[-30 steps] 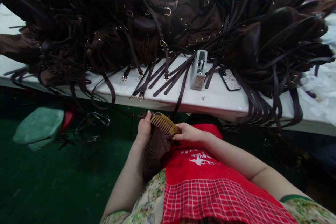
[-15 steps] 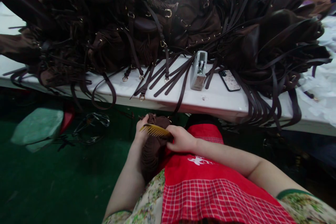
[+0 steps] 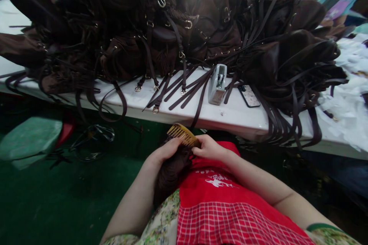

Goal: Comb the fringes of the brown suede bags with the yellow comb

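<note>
My right hand (image 3: 209, 147) is closed on a yellow wide-toothed comb (image 3: 181, 134), held just below the table's front edge with its teeth pointing left and down. My left hand (image 3: 166, 151) rests on top of a dark brown fringed piece (image 3: 171, 172) that lies on my lap, its fingers curled over the piece right under the comb. The fringe hangs down between my left forearm and a red apron (image 3: 224, 199).
A white table (image 3: 235, 113) carries a big heap of dark brown bags (image 3: 161, 26) with straps hanging over its edge. A grey tape dispenser (image 3: 217, 84) and a phone (image 3: 248, 96) lie near the front. A green floor (image 3: 57, 191) lies at left.
The comb has come back up from the fringe to near the table edge. My left hand has shifted from gripping the side of the brown piece to lying over its top.
</note>
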A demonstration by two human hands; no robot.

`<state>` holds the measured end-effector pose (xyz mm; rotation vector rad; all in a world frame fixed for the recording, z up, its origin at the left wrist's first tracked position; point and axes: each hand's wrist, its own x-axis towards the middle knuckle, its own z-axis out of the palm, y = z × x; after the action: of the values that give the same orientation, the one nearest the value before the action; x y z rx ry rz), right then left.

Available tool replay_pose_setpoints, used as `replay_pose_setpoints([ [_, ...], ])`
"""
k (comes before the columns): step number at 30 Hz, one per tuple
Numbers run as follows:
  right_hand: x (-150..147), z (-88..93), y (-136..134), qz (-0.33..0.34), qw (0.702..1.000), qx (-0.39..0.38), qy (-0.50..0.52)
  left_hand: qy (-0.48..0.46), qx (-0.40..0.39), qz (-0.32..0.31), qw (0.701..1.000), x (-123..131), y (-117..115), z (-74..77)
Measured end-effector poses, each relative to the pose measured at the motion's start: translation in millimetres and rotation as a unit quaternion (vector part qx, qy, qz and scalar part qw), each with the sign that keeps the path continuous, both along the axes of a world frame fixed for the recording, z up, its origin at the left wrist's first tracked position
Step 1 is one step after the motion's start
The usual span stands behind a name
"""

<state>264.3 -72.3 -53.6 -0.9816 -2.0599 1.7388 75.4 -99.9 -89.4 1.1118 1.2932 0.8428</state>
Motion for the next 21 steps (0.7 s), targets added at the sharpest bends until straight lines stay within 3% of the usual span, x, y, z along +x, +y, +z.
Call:
replay_pose_setpoints([
  [4,21,12.7,23,0.031,0.996,0.029,-0.083,0.033,-0.043,-0.176,0.983,5,-8,9.8],
  [8,25,16.6,33,0.068,0.991,0.013,-0.114,-0.011,0.009,-0.294,0.956,21,-20,23.3],
  [10,22,14.5,34,0.066,0.992,-0.004,-0.11,-0.074,-0.009,-0.275,0.959,30,-27,22.7],
  [15,19,5.4,35,0.029,0.997,-0.018,-0.071,-0.206,-0.127,-0.153,0.958,30,-40,11.2],
  [19,17,6.8,38,0.027,0.997,0.003,-0.065,-0.259,-0.108,-0.171,0.944,22,-40,6.1],
  [21,15,13.2,40,-0.004,0.995,0.065,-0.081,-0.257,-0.09,-0.162,0.949,20,-39,3.2],
])
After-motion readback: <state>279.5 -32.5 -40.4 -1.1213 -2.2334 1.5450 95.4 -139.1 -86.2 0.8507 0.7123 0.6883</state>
